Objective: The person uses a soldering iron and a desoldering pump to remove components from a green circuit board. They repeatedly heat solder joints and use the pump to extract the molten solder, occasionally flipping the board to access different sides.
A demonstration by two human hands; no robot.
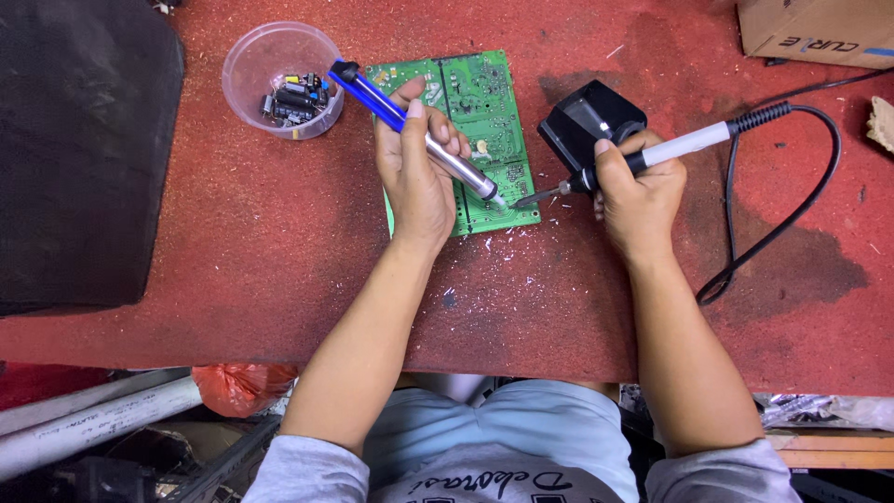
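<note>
Green rectangular circuit board (484, 102) lies flat, solder side up, on red coarse-textured bench top (261, 233), partly under left hand (416, 172). L. fingers clenched round blue-and-silver cylindrical desoldering pump (410, 126); its white tip sits at board's near-right corner. R. hand (638, 191) grips black-and-white soldering iron (652, 154), metal tip meeting pump tip. Black boxy iron stand (587, 116) sits just beside board. Clear round plastic cup (279, 65) of small components stands near board's left edge.
</note>
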